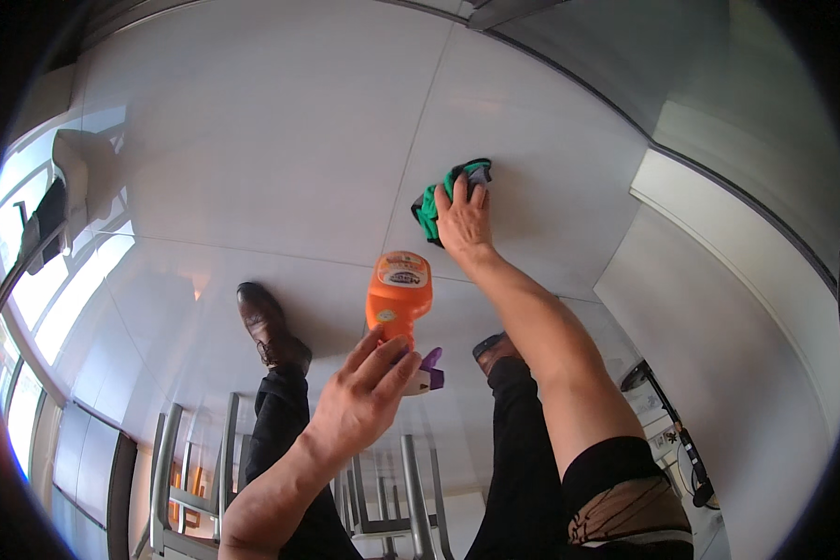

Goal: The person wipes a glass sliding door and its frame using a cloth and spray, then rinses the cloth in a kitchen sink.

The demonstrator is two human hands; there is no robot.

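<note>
My left hand [367,385] is closed around the neck of an orange plastic spray bottle [395,294] with a purple and white trigger head. The bottle is held above the floor, its base pointing away from me and its nozzle towards my legs. It bears a label. My right hand [467,217] lies spread on a bunched green cloth with dark edges [430,213], which rests on the glossy pale tiled floor [287,140]. Its fingertips are bent over the cloth. The cloth lies beyond the bottle, to its right.
My brown leather shoes [262,318] stand apart on the tiles. Metal-legged chairs or stools [413,483] are behind me. A pale wall or panel [714,308] borders the right side, a dark frame edge [581,80] runs across the top right, and bright windows show at left.
</note>
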